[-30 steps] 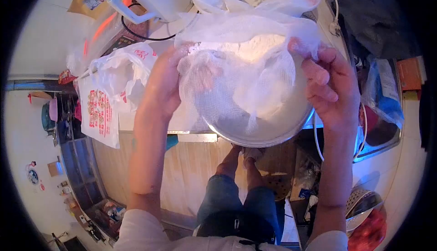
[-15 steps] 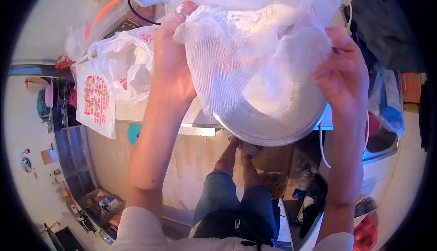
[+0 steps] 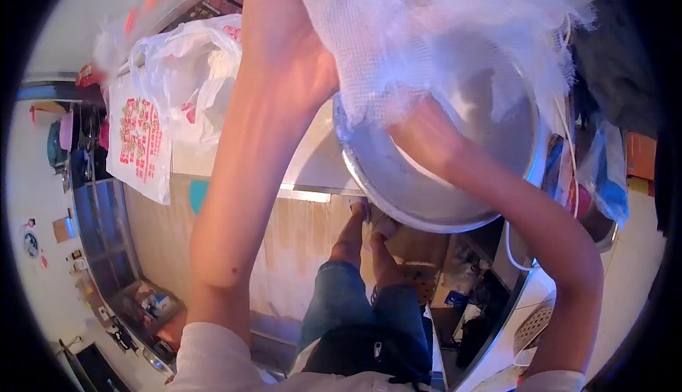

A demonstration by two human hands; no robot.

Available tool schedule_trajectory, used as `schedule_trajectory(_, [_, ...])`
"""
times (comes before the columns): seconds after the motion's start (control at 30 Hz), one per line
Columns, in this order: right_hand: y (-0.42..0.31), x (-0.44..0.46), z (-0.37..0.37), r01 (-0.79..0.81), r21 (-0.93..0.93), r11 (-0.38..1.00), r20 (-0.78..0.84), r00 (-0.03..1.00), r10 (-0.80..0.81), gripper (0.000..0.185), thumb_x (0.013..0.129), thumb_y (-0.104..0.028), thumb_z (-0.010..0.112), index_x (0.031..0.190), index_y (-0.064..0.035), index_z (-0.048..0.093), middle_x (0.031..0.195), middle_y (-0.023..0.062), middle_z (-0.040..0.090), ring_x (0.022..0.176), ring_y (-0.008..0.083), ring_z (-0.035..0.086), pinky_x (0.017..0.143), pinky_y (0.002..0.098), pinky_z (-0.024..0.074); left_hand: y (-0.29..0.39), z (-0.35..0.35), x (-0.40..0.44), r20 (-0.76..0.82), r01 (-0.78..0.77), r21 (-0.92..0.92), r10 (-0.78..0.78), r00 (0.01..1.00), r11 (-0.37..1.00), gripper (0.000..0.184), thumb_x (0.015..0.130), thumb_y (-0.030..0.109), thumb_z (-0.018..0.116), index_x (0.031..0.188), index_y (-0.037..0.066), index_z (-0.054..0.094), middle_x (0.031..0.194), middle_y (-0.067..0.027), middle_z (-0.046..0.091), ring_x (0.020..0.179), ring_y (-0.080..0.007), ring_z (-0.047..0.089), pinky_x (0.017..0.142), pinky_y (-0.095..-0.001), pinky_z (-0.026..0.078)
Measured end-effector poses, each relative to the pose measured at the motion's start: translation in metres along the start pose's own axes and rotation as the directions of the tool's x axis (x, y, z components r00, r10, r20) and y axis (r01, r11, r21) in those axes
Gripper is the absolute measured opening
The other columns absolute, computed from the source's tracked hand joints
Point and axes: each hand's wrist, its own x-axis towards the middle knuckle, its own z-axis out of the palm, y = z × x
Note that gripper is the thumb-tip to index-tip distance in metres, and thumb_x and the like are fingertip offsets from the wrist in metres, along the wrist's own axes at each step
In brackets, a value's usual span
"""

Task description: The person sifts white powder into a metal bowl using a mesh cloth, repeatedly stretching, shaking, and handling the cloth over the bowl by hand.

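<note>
A white gauze cloth [image 3: 369,44] hangs over the far side of a wide metal pot [image 3: 380,192]. My left hand [image 3: 291,44] grips the cloth's left edge at the top of the view, its fingertips out of sight. Reaching across from the right, my right hand [image 3: 423,133] is over the pot at the cloth's lower edge. Gauze covers its fingers, so their grip is hidden. Pale powder [image 3: 483,94] shows inside the pot, partly behind the cloth.
A white plastic bag with red print [image 3: 142,136] lies on the counter at left. A white cord [image 3: 513,246] loops at the pot's right. Dark fabric [image 3: 614,65] and a clear-blue bag [image 3: 604,179] are farther right. The counter edge [image 3: 305,195] runs below the pot.
My right hand has left the cloth's right side and moved left and down, under the gauze. My left hand moved slightly up. The cloth has shifted, and its heap of powder no longer shows.
</note>
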Motion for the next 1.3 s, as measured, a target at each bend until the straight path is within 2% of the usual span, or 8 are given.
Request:
schedule_trajectory(0.07, [0.002, 0.004, 0.01, 0.02, -0.032, 0.999, -0.05, 0.999, -0.022, 0.012, 0.061, -0.001, 0.046, 0.069, -0.0008, 0.055, 0.077, 0.0154, 0.051, 0.079, 0.029, 0.049, 0.066, 0.0358, 0.0429, -0.002, -0.011, 0.003, -0.024, -0.051, 0.114, 0.054, 0.998, 0.992, 0.024, 0.078, 0.015, 0.044, 0.096, 0.0, 0.048, 0.076, -0.004, 0.051, 0.069, -0.0123, 0.049, 0.062, -0.0217, 0.04])
schedule_trajectory(0.33, [0.001, 0.011, 0.018, -0.001, -0.292, 0.956, -0.053, 0.998, -0.015, 0.012, 0.06, -0.009, 0.052, 0.067, -0.0038, 0.059, 0.08, 0.0099, 0.054, 0.084, 0.0241, 0.047, 0.067, 0.0303, 0.0439, -0.006, -0.008, 0.002, 0.001, -0.024, 0.074, 0.024, 1.0, 0.997, 0.023, 0.077, 0.018, 0.044, 0.092, 0.002, 0.047, 0.075, -0.0047, 0.05, 0.068, -0.0138, 0.049, 0.062, -0.024, 0.041])
schedule_trajectory(0.53, [0.009, 0.021, 0.031, -0.074, -0.218, 0.973, 0.017, 0.997, 0.079, 0.013, 0.06, -0.014, 0.054, 0.066, -0.0043, 0.06, 0.079, 0.009, 0.055, 0.084, 0.0239, 0.048, 0.067, 0.0309, 0.044, -0.005, -0.005, 0.002, 0.02, 0.014, 0.012, -0.014, 1.0, 1.0, 0.022, 0.076, 0.02, 0.044, 0.09, 0.003, 0.047, 0.074, -0.0052, 0.05, 0.067, -0.015, 0.049, 0.062, -0.0257, 0.041])
schedule_trajectory(0.73, [0.009, 0.016, 0.037, -0.031, -0.248, 0.968, -0.019, 0.999, 0.027, 0.013, 0.06, -0.014, 0.053, 0.066, -0.0043, 0.058, 0.077, 0.0082, 0.056, 0.083, 0.0239, 0.049, 0.063, 0.0309, 0.0448, -0.004, 0.0, 0.002, 0.047, 0.065, -0.049, -0.063, 0.997, 0.997, 0.021, 0.075, 0.022, 0.044, 0.087, 0.004, 0.047, 0.073, -0.0056, 0.05, 0.066, -0.0161, 0.049, 0.061, -0.0274, 0.041])
schedule_trajectory(0.97, [-0.003, 0.011, -0.027, -0.181, 0.311, 0.933, -0.13, 0.964, 0.23, 0.015, 0.059, -0.017, 0.054, 0.069, -0.0051, 0.057, 0.078, 0.0094, 0.054, 0.083, 0.024, 0.048, 0.062, 0.033, 0.0439, 0.012, 0.009, -0.001, 0.095, 0.187, -0.223, -0.17, 0.981, 0.957, 0.021, 0.074, 0.024, 0.044, 0.084, 0.006, 0.046, 0.072, -0.0062, 0.049, 0.065, -0.0175, 0.049, 0.061, -0.0294, 0.041])
schedule_trajectory(1.1, [-0.05, 0.036, -0.065, 0.049, 0.332, 0.942, -0.265, 0.963, 0.044, 0.017, 0.061, -0.016, 0.054, 0.074, -0.0047, 0.056, 0.08, 0.0103, 0.053, 0.082, 0.0242, 0.048, 0.062, 0.0329, 0.0431, 0.035, 0.027, -0.004, 0.214, 0.348, -0.4, -0.283, 0.935, 0.848, 0.021, 0.074, 0.026, 0.044, 0.082, 0.006, 0.046, 0.072, -0.0065, 0.049, 0.065, -0.0183, 0.049, 0.061, -0.0306, 0.042])
schedule_trajectory(1.2, [-0.096, 0.082, -0.069, 0.285, 0.149, 0.947, -0.353, 0.91, -0.219, 0.019, 0.062, -0.016, 0.053, 0.077, -0.0045, 0.055, 0.082, 0.0109, 0.052, 0.082, 0.0243, 0.048, 0.063, 0.0328, 0.0425, 0.058, 0.045, -0.011, 0.377, 0.509, -0.528, -0.349, 0.858, 0.68, 0.021, 0.073, 0.027, 0.044, 0.081, 0.007, 0.046, 0.072, -0.0067, 0.049, 0.065, -0.0188, 0.049, 0.061, -0.0314, 0.042])
schedule_trajectory(1.3, [-0.138, 0.141, -0.055, 0.361, -0.065, 0.93, -0.33, 0.872, -0.361, 0.02, 0.063, -0.015, 0.053, 0.08, -0.0042, 0.054, 0.084, 0.0116, 0.05, 0.081, 0.0245, 0.047, 0.063, 0.0327, 0.0419, 0.08, 0.062, -0.021, 0.529, 0.647, -0.578, -0.375, 0.761, 0.498, 0.021, 0.073, 0.028, 0.043, 0.079, 0.008, 0.046, 0.071, -0.007, 0.049, 0.064, -0.0194, 0.05, 0.06, -0.0323, 0.042])
